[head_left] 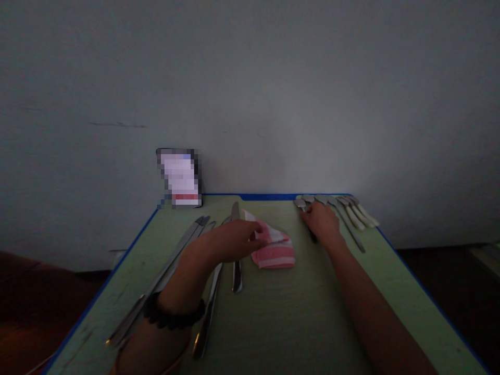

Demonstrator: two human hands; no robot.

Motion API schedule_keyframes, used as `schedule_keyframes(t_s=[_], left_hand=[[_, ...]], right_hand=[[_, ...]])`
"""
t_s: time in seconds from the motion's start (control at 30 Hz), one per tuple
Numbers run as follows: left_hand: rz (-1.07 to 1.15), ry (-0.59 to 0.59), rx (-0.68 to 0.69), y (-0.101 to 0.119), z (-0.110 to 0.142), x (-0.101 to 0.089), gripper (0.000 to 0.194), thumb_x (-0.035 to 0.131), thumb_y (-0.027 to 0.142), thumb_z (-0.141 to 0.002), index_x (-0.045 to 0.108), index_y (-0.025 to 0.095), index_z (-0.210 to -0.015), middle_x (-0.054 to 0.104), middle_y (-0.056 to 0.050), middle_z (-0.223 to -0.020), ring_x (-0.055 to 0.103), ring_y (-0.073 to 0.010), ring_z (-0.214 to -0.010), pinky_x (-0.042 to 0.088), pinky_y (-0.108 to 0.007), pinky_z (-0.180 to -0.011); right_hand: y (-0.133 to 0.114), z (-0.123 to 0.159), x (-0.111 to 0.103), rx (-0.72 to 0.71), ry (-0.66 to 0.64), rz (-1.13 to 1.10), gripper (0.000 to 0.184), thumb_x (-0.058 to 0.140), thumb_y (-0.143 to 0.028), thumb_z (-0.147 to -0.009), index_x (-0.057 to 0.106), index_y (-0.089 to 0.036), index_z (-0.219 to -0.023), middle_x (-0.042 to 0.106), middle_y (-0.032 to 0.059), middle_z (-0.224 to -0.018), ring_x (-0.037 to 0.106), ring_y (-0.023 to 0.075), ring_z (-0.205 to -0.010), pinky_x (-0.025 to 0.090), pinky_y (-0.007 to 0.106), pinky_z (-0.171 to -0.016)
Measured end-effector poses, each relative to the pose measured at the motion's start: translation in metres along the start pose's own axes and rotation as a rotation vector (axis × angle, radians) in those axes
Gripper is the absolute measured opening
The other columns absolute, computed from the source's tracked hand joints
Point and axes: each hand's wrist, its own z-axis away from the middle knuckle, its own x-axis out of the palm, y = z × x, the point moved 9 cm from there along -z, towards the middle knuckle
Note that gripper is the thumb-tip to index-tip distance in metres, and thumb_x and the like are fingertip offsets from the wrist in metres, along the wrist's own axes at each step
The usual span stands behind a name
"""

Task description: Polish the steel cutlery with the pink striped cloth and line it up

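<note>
My left hand [238,239], with a dark beaded bracelet at the wrist, reaches over the knives to a pink and white striped cloth [275,255]. Its thumb and fingers are apart at the cloth's left side; whether they touch it I cannot tell. Beneath this hand lies a table knife [237,276], partly covered. My right hand [322,224] has its fingers closed on a spoon [300,204] at the left end of a row of spoons. The spoon's dark handle end shows below the fingers.
More knives [172,265] lie slanted at the left. Several spoons [334,200], some with white handles [357,221], line the far right of the green table [289,323]. A phone with a blurred screen [182,179] leans against the wall [273,104] behind.
</note>
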Motion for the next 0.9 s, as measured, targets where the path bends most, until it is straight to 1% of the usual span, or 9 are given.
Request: schedule_keyframes(t_s=[0.1,0.17,0.3,0.37,0.5,0.6,0.7,0.8,0.9], left_hand=[[-0.058,0.121,-0.028,-0.016,0.002,-0.012,0.036,0.043,0.038,-0.085,0.058,0.018,-0.11,0.06,-0.008,-0.11,0.058,-0.0199,-0.095,0.043,-0.029,-0.083],[-0.123,0.213,-0.089,-0.032,0.006,-0.022,0.034,0.045,0.034,-0.084,0.057,0.018,-0.111,0.054,-0.01,-0.115,0.056,-0.0201,-0.099,0.041,-0.029,-0.089],[-0.191,0.284,-0.218,-0.065,0.017,-0.035,0.037,0.05,0.032,-0.079,0.054,0.014,-0.112,0.048,-0.014,-0.117,0.051,-0.0241,-0.106,0.037,-0.035,-0.095],[-0.201,0.269,-0.276,-0.08,0.021,-0.037,0.036,0.051,0.033,-0.078,0.055,0.013,-0.107,0.051,-0.015,-0.114,0.053,-0.0245,-0.101,0.04,-0.035,-0.09],[-0.196,0.181,-0.362,-0.1,0.024,-0.031,0.032,0.055,0.036,-0.073,0.059,0.014,-0.097,0.061,-0.012,-0.099,0.059,-0.0232,-0.088,0.046,-0.031,-0.074],[-0.193,0.12,-0.405,-0.102,0.022,-0.024,0.029,0.057,0.038,-0.07,0.062,0.016,-0.089,0.066,-0.01,-0.09,0.061,-0.023,-0.084,0.046,-0.03,-0.068],[-0.189,0.057,-0.415,-0.089,0.014,-0.011,0.027,0.055,0.04,-0.071,0.065,0.017,-0.079,0.068,-0.011,-0.084,0.063,-0.0239,-0.079,0.047,-0.03,-0.065],[-0.202,0.054,-0.436,-0.072,0.006,0.002,0.039,0.055,0.046,-0.071,0.066,0.013,-0.088,0.066,-0.019,-0.094,0.063,-0.0315,-0.086,0.048,-0.038,-0.067],[-0.193,0.047,-0.438,-0.06,0.0,0.015,0.041,0.057,0.042,-0.069,0.065,0.01,-0.095,0.065,-0.024,-0.097,0.062,-0.0357,-0.089,0.048,-0.042,-0.068]], right_hand=[[-0.014,0.006,-0.016,-0.04,0.049,-0.027,0.043,0.047,-0.047,-0.082,0.053,-0.014,-0.11,0.064,0.0132,-0.101,0.06,0.026,-0.092,0.044,0.032,-0.071],[-0.034,0.015,-0.023,-0.162,0.032,-0.094,0.041,0.047,-0.047,-0.083,0.052,-0.016,-0.11,0.065,0.0103,-0.096,0.061,0.022,-0.088,0.042,0.029,-0.071],[-0.086,0.049,-0.013,-0.556,-0.241,-0.253,0.035,0.051,-0.047,-0.081,0.056,-0.02,-0.103,0.066,0.0045,-0.088,0.061,0.0153,-0.076,0.041,0.024,-0.067],[-0.1,0.067,-0.004,-0.665,-0.361,-0.238,0.037,0.057,-0.045,-0.077,0.056,-0.021,-0.105,0.064,0.0051,-0.096,0.06,0.0154,-0.08,0.041,0.024,-0.068],[-0.1,0.075,0.01,-0.61,-0.401,-0.12,0.049,0.065,-0.033,-0.071,0.049,-0.017,-0.114,0.057,0.0111,-0.112,0.059,0.0185,-0.093,0.041,0.025,-0.076],[-0.095,0.07,0.013,-0.536,-0.38,-0.078,0.054,0.064,-0.029,-0.071,0.044,-0.013,-0.119,0.058,0.0149,-0.11,0.059,0.0224,-0.095,0.041,0.028,-0.075],[-0.089,0.063,0.014,-0.487,-0.369,-0.036,0.048,0.061,-0.029,-0.073,0.045,-0.011,-0.116,0.061,0.0158,-0.104,0.06,0.0253,-0.094,0.041,0.03,-0.072],[-0.085,0.059,0.015,-0.462,-0.366,-0.004,0.043,0.06,-0.03,-0.073,0.049,-0.011,-0.111,0.063,0.0151,-0.101,0.061,0.0258,-0.092,0.041,0.03,-0.069],[-0.082,0.056,0.017,-0.454,-0.362,0.015,0.043,0.061,-0.031,-0.072,0.051,-0.012,-0.108,0.064,0.0147,-0.1,0.061,0.0257,-0.091,0.041,0.03,-0.068]])
